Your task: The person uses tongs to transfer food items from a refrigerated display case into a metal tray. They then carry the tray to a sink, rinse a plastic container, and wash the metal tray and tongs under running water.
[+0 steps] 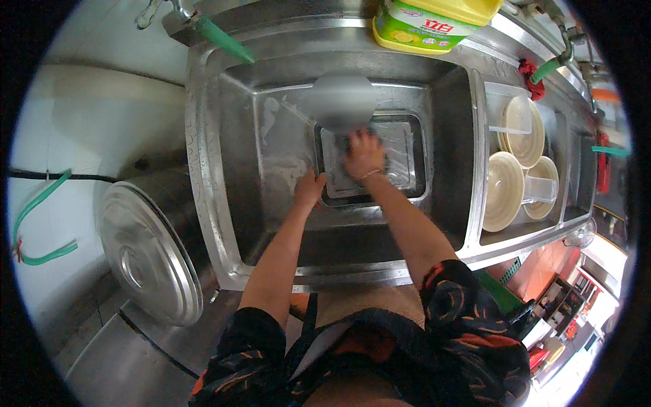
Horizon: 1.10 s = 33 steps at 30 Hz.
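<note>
In the large stainless steel sink basin (285, 152) lies a rectangular metal pan (402, 147) with a wet, shiny bottom. My left hand (309, 189) grips the pan's left wall, with the thumb at its rim. Inside the pan, my right hand (365, 155) reaches down with its palm toward the bottom. Something dark shows around its fingers, but blur hides what it is. A grey blurred oval covers the area just beyond that hand, including part of the pan's far left corner.
Beige bowls (501, 191) and clear plastic containers (508, 109) sit in the right-hand basin. A yellow-green detergent tub (427, 28) stands on the back ledge. A green hose (224, 40) hangs from the left tap. Left of the sink is a lidded metal pot (147, 254).
</note>
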{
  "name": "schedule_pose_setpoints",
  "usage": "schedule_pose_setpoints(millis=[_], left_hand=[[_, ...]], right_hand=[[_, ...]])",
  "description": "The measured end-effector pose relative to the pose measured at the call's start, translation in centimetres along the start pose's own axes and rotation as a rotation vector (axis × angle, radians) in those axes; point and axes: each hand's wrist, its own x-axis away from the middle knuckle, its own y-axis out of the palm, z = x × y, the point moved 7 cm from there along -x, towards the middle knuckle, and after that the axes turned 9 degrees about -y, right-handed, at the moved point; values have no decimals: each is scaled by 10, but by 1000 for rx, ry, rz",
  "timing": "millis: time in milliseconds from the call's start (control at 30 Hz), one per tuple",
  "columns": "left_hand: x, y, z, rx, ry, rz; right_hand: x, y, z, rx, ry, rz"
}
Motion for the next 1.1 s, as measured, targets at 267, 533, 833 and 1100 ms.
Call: schedule_pose_setpoints(millis=[267,533,833,1100], left_hand=[[-19,-19,-55,270,109,338],[88,-77,60,75,124,405],[188,-121,111,-70,541,1044],[127,-116,48,424,80,667]], right_hand=[[21,9,-43,-333,-130,-458],[21,6,75,-206,17,127],[10,-77,13,-686,-41,-72],[28,-115,10,-592,-98,-51]])
